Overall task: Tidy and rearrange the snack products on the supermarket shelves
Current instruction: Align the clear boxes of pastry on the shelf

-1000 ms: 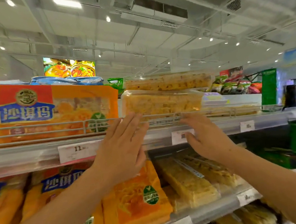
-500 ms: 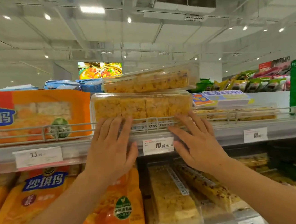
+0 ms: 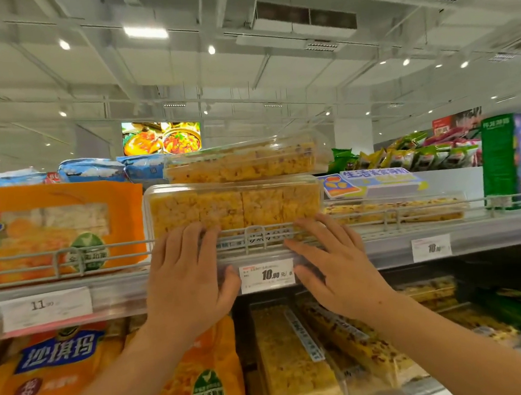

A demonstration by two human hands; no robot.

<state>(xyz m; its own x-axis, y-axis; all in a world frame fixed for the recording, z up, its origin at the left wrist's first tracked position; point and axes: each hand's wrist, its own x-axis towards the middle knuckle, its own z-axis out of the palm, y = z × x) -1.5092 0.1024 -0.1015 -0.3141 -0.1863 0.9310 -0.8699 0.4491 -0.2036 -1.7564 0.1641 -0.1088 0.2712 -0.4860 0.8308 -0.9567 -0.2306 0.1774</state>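
Frame centre: left hand [image 3: 186,287] and right hand [image 3: 332,266], fingers straight and spread, press flat against lower clear box of rice-crisp cakes [image 3: 234,207] behind shelf rail [image 3: 257,239].

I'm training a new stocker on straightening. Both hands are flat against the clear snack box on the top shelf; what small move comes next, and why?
Probably a gentle push back with both hands: the clear box sits right up against the wire rail, with a second box stacked on it.
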